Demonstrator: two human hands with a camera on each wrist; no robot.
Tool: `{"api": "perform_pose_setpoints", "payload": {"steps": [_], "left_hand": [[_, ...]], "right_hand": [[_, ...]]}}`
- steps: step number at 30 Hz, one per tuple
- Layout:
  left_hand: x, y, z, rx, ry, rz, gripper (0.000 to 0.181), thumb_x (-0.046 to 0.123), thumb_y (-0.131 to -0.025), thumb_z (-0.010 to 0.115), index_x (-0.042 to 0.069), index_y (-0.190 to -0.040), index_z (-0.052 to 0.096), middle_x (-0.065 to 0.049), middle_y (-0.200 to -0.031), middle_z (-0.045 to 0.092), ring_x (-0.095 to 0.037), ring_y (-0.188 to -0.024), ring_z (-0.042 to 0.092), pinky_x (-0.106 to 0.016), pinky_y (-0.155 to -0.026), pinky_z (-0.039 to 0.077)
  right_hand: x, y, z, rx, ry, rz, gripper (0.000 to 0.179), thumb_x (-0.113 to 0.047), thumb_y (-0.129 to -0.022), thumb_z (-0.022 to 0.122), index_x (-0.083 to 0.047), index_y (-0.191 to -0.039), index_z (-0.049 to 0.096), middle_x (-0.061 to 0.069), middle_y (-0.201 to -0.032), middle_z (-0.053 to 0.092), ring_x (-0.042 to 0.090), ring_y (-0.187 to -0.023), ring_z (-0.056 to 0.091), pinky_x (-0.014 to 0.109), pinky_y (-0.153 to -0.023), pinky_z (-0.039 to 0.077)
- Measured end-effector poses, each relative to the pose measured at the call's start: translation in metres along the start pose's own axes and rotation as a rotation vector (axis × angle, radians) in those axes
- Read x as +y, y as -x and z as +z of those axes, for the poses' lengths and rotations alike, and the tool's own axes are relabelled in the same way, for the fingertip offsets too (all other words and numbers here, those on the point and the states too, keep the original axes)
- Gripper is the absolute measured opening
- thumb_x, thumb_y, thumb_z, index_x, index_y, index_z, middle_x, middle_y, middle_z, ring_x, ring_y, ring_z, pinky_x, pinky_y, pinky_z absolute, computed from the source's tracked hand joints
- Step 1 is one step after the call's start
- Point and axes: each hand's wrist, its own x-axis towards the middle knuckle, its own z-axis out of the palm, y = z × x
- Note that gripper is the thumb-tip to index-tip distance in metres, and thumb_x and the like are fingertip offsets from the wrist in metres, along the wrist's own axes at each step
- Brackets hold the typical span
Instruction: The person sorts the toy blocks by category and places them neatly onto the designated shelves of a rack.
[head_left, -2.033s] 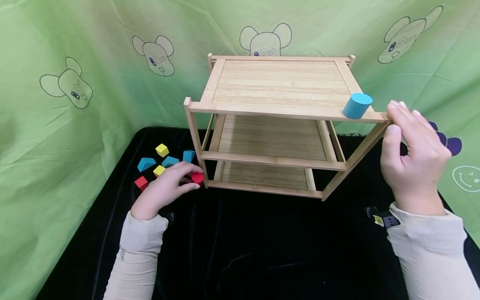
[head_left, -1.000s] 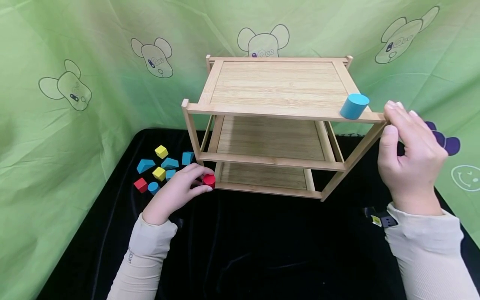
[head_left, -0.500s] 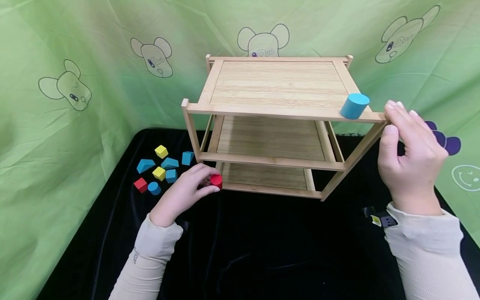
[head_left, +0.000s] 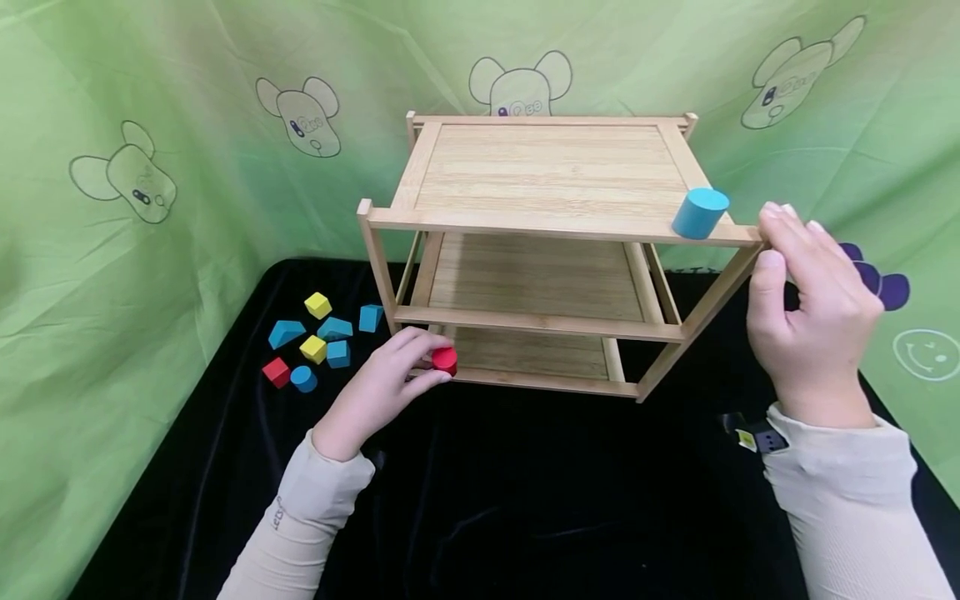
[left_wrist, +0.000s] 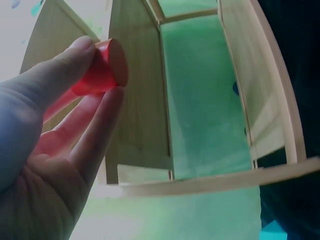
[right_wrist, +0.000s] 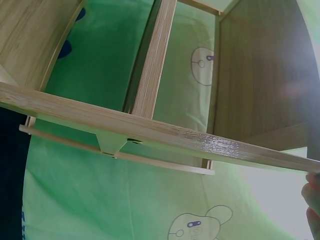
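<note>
Left hand (head_left: 381,382): pinched red cylinder (head_left: 445,362) | moved: rightward along three-tier wooden shelf (head_left: 551,171) | right hand (head_left: 813,321): gripped its corner

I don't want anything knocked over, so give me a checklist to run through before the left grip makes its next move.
1. Red cylinder held in the left grip: ok.
2. Right grip on the top front corner of the rack: ok.
3. Blue cylinder on the top shelf standing upright: ok.
4. That cylinder set well back from the shelf's front: not ok, it stands close to the front edge.
5. Blocks apart from the left grip: ok, they lie to its left.
6. Red cylinder clear of the rack: cannot tell, the two overlap in the head view.
</note>
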Motion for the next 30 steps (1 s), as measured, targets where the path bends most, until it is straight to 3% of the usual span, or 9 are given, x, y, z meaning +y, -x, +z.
{"api": "perform_pose_setpoints", "payload": {"steps": [7,30], "left_hand": [[0.005,-0.005,0.007,0.021,0.003,0.058,0.033,0.008,-0.090,0.077,0.003,-0.121,0.066,-0.008,-0.113,0.062,-0.017,-0.098,0.067,-0.025,-0.087,0.057],[0.039,-0.038,-0.003,0.182,-0.040,0.217,0.035,0.001,-0.088,0.078,0.000,-0.121,0.067,-0.011,-0.115,0.063,-0.017,-0.097,0.067,-0.019,-0.087,0.055]], "right_hand": [[0.001,0.000,-0.001,-0.004,-0.002,-0.007,0.039,-0.021,-0.092,0.050,0.001,-0.106,0.078,0.016,-0.109,0.074,0.033,-0.109,0.070,0.039,-0.107,0.048],[0.003,0.000,-0.001,-0.005,-0.004,-0.011,0.039,-0.022,-0.091,0.050,0.000,-0.107,0.078,0.017,-0.109,0.074,0.033,-0.109,0.070,0.039,-0.107,0.048]]}}
